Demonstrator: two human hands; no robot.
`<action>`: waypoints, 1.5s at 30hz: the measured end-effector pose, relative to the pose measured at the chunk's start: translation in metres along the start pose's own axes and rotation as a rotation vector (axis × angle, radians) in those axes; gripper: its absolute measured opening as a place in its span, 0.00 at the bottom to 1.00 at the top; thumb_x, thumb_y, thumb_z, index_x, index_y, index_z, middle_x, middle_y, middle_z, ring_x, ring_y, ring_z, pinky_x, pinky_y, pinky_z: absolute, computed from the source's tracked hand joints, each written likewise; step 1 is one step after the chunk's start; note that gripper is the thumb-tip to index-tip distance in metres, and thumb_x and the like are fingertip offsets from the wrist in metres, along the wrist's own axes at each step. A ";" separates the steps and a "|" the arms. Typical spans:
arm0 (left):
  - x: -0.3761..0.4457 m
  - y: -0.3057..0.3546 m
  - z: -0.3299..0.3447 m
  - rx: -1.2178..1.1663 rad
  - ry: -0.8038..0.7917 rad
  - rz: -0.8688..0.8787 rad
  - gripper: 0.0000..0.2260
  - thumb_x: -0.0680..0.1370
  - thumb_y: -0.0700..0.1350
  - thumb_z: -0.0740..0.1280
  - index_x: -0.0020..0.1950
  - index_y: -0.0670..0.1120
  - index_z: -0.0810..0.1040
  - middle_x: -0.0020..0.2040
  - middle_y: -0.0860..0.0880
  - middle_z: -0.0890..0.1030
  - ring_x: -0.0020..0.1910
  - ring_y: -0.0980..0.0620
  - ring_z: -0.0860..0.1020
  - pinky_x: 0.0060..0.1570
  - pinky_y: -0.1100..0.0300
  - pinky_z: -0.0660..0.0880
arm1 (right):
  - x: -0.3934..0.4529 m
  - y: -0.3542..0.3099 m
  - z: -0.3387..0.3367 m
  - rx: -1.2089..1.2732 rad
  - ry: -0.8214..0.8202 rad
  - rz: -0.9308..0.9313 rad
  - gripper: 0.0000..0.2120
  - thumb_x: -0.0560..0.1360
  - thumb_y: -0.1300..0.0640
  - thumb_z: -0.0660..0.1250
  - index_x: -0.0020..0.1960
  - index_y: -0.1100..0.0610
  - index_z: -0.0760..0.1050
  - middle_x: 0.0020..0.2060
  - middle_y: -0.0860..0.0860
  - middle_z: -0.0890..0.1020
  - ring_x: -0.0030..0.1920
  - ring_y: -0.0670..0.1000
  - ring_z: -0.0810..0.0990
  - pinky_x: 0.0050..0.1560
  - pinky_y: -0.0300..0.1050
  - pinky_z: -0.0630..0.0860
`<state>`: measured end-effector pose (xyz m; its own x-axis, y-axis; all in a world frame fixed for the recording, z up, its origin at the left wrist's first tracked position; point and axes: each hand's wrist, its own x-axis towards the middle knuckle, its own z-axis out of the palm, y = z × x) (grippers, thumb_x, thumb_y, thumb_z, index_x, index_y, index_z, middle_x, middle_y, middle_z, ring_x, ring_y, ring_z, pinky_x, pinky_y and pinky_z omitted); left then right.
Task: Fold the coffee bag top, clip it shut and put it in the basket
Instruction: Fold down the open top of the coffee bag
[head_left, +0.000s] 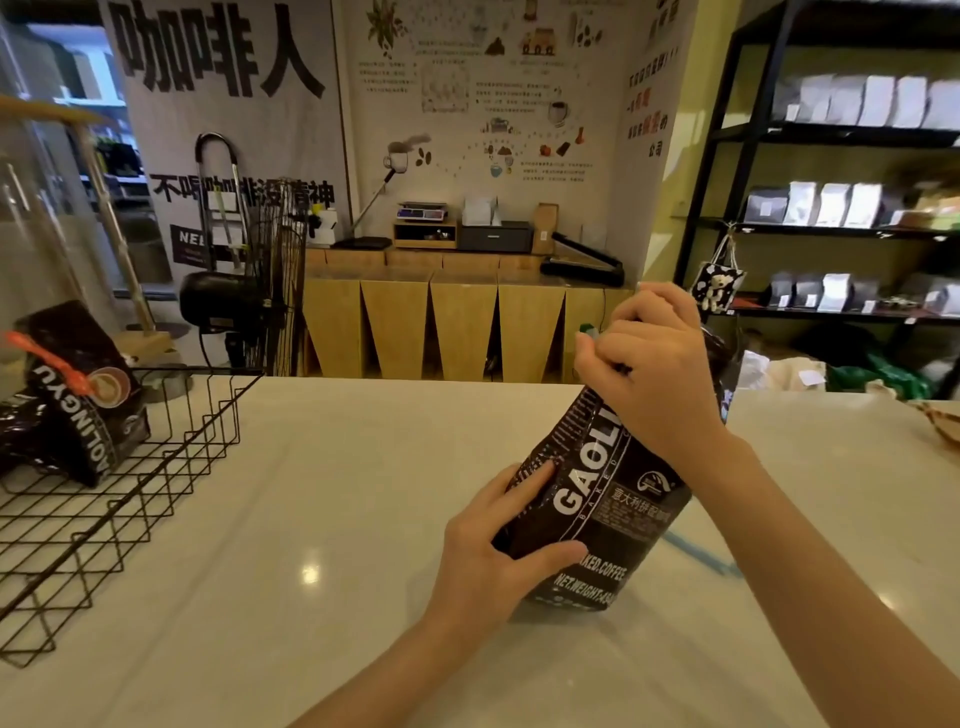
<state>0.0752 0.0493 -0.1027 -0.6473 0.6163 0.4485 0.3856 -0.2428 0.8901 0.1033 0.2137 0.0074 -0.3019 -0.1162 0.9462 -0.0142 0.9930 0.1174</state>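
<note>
Coffee bag (602, 499) upright; both hands' fingers (540, 475) gripping it.

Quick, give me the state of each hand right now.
Left hand: closed around the lower side of the coffee bag, steadying it on the counter.
Right hand: closed on the bag's top; whether it holds a clip cannot be told.

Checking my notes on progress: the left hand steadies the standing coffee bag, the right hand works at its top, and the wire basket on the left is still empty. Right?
Not quite. The head view shows the wire basket already holds a coffee bag with an orange clip. The rest stands: the left hand steadies the standing coffee bag and the right hand works at its top.
</note>
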 end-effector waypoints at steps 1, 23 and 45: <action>0.000 0.001 0.001 -0.020 -0.005 0.003 0.26 0.63 0.46 0.76 0.57 0.65 0.74 0.58 0.67 0.75 0.59 0.60 0.75 0.52 0.61 0.77 | -0.001 0.001 0.000 -0.005 0.028 0.003 0.18 0.73 0.60 0.63 0.25 0.60 0.75 0.21 0.52 0.78 0.36 0.46 0.70 0.58 0.47 0.64; -0.001 -0.007 -0.018 0.019 -0.084 -0.176 0.21 0.58 0.48 0.77 0.50 0.53 0.78 0.47 0.53 0.84 0.48 0.55 0.81 0.47 0.59 0.78 | -0.001 -0.052 -0.026 -0.023 -0.929 -0.373 0.18 0.75 0.43 0.52 0.55 0.52 0.74 0.50 0.49 0.82 0.53 0.52 0.78 0.62 0.53 0.70; -0.010 -0.009 -0.019 0.105 -0.074 -0.184 0.24 0.62 0.40 0.75 0.52 0.61 0.75 0.44 0.63 0.82 0.44 0.63 0.79 0.42 0.72 0.73 | -0.022 -0.063 -0.028 0.112 -1.199 -0.522 0.18 0.79 0.49 0.51 0.49 0.55 0.77 0.46 0.53 0.82 0.48 0.55 0.78 0.54 0.51 0.72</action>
<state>0.0656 0.0310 -0.1134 -0.6646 0.6970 0.2691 0.3343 -0.0447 0.9414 0.1376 0.1530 -0.0121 -0.8903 -0.4508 -0.0642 -0.4476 0.8404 0.3057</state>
